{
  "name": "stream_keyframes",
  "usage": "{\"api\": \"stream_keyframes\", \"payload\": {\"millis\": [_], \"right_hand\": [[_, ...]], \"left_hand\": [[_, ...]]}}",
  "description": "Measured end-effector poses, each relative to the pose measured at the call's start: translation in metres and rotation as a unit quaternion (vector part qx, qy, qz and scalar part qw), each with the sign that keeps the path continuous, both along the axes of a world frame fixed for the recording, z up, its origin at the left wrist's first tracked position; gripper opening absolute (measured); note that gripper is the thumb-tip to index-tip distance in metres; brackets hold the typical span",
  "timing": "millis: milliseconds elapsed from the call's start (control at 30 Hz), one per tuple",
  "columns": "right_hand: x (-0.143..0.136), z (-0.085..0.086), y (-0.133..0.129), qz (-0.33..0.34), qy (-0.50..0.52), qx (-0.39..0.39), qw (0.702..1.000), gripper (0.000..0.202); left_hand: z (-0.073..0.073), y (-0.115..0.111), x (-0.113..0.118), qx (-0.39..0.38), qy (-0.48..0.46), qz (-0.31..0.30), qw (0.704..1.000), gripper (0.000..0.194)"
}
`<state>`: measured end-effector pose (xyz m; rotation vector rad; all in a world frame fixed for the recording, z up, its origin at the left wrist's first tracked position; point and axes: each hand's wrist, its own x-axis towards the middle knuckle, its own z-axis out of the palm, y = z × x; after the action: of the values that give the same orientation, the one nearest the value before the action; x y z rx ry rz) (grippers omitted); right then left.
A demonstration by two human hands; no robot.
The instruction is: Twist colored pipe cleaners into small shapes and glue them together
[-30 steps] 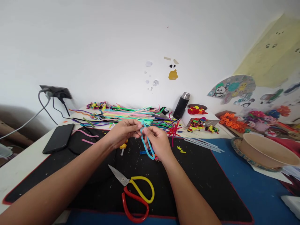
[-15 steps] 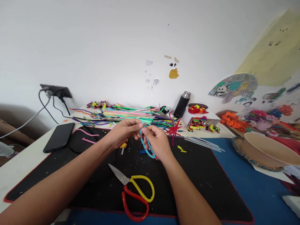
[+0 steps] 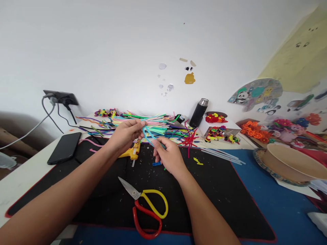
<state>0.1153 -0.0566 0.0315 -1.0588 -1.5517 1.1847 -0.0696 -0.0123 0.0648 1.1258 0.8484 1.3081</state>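
A light blue pipe cleaner [image 3: 148,135] runs between my two hands above the black mat. My left hand [image 3: 129,134] pinches its upper end between thumb and fingers. My right hand [image 3: 167,153] is closed on the lower end; part of the piece is hidden by the fingers. Behind my left hand lies a yellow glue gun [image 3: 132,152], partly covered by it. Below both hands, scissors [image 3: 143,204] with one yellow and one red handle rest open on the mat. A small blue piece [image 3: 156,164] lies just under my right hand.
A pile of colourful pipe cleaners [image 3: 155,124] stretches along the wall. A black phone [image 3: 64,148] lies at left. At right are a black flask [image 3: 198,114], clear glue sticks [image 3: 222,156], yellow scraps [image 3: 197,161] and a beige bowl [image 3: 293,163]. The black mat [image 3: 212,200] carries small crumbs.
My hands have moved apart, the left one up and leftward. The light blue pipe cleaner, a hanging loop before, now stretches between them. More of the glue gun shows.
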Motion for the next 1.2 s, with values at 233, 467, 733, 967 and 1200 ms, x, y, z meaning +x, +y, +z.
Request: {"api": "stream_keyframes", "payload": {"millis": [233,467,733,967,1200], "right_hand": [[0.001,-0.005,0.003,0.003,0.021,-0.017,1.0,0.04],[-0.001,-0.007,0.003,0.042,-0.012,-0.043,0.998,0.043],[0.001,-0.005,0.0,-0.028,-0.181,0.093,0.979,0.038],[0.0,-0.002,-0.002,-0.083,-0.355,0.186,0.913,0.036],[-0.001,-0.007,0.0,-0.083,-0.419,0.201,0.882,0.038]], "left_hand": [[-0.001,0.004,-0.003,0.019,0.009,0.033,0.999,0.036],[-0.006,0.009,-0.004,-0.021,-0.06,0.009,0.998,0.035],[-0.006,0.015,-0.011,-0.004,-0.051,0.068,0.996,0.034],[-0.006,0.018,-0.017,-0.002,-0.031,0.084,0.996,0.032],[-0.011,0.021,-0.014,-0.026,-0.056,0.069,0.996,0.031]]}}
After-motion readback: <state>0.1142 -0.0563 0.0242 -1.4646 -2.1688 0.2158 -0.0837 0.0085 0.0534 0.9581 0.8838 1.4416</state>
